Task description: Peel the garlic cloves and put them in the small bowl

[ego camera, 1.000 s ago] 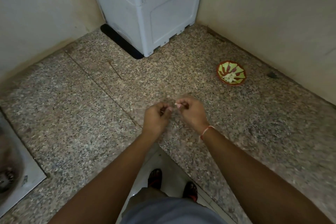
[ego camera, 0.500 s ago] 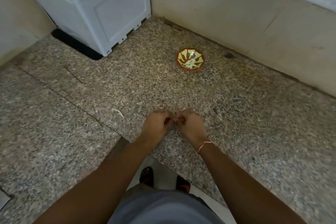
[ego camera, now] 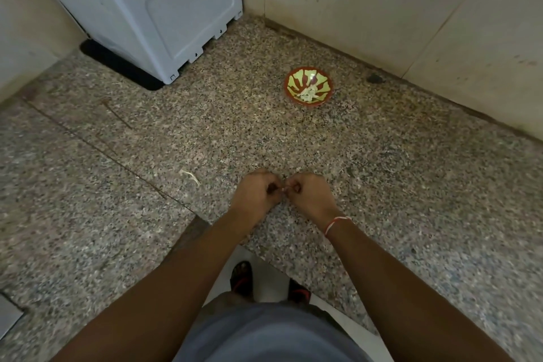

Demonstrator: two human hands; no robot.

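Hands meet over the bench (ego camera: 382,185): left hand (ego camera: 258,194) and right hand (ego camera: 308,195) each pinch one garlic clove (ego camera: 282,189) to strip skin; bowl (ego camera: 308,87) waits well apart.

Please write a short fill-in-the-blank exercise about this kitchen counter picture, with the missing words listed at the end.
1. The small bowl stands near the wall, ______ from both hands.
2. The left hand and the right hand meet over the ______ counter.
3. The thread band sits on the ______ wrist.
4. The white appliance stands in the corner to the ______ of the bowl.

Missing words: apart; speckled stone; right; left
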